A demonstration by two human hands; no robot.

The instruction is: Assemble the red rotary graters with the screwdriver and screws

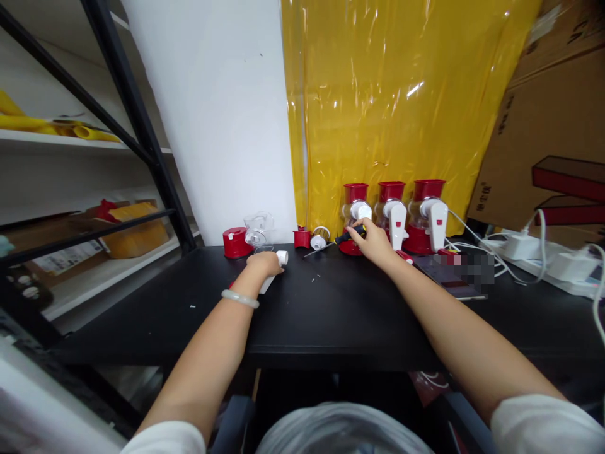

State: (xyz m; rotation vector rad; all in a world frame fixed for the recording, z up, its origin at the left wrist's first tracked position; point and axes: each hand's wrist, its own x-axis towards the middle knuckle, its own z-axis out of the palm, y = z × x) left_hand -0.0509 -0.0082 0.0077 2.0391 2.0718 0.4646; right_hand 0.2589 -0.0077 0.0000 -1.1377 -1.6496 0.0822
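Note:
My left hand (265, 263) is closed around a white crank handle (282, 257), mostly hidden beneath my fingers, low over the black table. Between the fingers of my right hand (371, 239) is a screwdriver (350, 236) with a black and yellow handle; its thin shaft slants down to the left. Beyond my left hand stand a red base (237, 243) and a clear plastic housing (259, 228). A red pusher-like part (302, 238) and a white drum (320, 238) sit near the screwdriver's shaft.
Three red and white rotary graters (429, 214) line the back right. A tablet (449, 277) lies below them, beside white cables and a power strip (551, 265). Black shelving (127, 94) rises at left, and a large cardboard box (543, 139) leans at right.

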